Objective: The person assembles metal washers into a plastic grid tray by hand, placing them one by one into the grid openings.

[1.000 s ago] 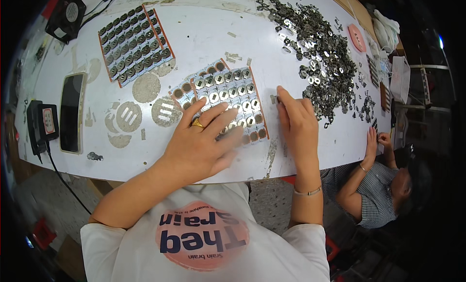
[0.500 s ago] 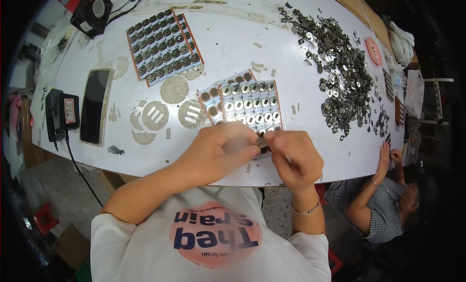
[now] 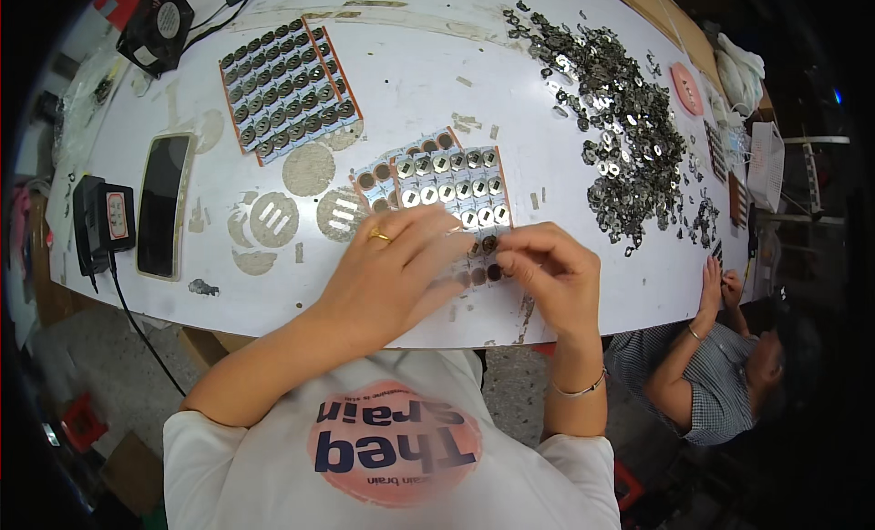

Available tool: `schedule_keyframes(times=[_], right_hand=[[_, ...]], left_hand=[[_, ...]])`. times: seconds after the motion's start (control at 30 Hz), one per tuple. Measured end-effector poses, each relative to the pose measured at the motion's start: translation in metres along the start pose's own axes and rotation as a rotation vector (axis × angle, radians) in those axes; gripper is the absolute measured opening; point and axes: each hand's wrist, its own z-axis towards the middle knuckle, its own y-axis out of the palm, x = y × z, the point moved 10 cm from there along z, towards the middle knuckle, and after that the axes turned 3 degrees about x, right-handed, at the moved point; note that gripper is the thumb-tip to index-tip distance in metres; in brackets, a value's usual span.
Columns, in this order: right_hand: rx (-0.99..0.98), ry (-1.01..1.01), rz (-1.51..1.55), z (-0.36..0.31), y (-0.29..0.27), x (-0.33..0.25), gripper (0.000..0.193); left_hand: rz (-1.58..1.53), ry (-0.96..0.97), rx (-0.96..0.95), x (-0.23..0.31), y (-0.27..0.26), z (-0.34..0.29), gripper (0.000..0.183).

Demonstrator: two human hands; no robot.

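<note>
In front of me lies a blue-and-white panel (image 3: 447, 176) with orange edges and rows of round spots. Its upper rows carry silver metal pieces, while the lowest row shows bare brown spots. Another panel (image 3: 375, 181) with brown round spots sticks out from beneath it at the left. My left hand (image 3: 387, 266), with a ring on it, hovers over the panel's lower left; its fingers are apart and partly blurred. At the panel's lower right edge, my right hand (image 3: 558, 279) has thumb and forefinger pinched together. Anything between those fingertips is too small to make out.
A large pile of small metal pieces (image 3: 629, 133) spreads at the right, near a pink dish (image 3: 686, 90). Filled panels (image 3: 283, 88) lie at the upper left, with a fan (image 3: 157, 29), phone (image 3: 166, 206) and power adapter (image 3: 105, 222) further left. A co-worker (image 3: 697, 375) sits at right.
My left hand has drawn away from my right fingertips to the left, and its fingers have spread. My right hand stays at the panel's lower right. The whole view has shifted slightly.
</note>
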Motion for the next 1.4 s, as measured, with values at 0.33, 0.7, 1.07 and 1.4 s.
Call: schedule_keyframes(times=[0.33, 0.7, 1.07, 1.4], right_hand=[[-0.009, 0.210, -0.077, 0.013, -0.019, 0.038, 0.012], [0.034, 0.214, -0.199, 0.013, -0.022, 0.033, 0.019], [-0.008, 0.070, -0.399, 0.009, -0.015, 0.020, 0.018], [0.098, -0.324, -0.798, 0.016, -0.038, -0.017, 0.025]], left_hand=[[0.378, 0.050, -0.171, -0.013, 0.014, -0.005, 0.060], [0.370, 0.070, -0.157, -0.010, 0.014, -0.006, 0.064], [0.372, 0.074, -0.134, -0.009, 0.015, -0.007, 0.059], [0.370, 0.083, -0.126, -0.011, 0.016, -0.009, 0.061]])
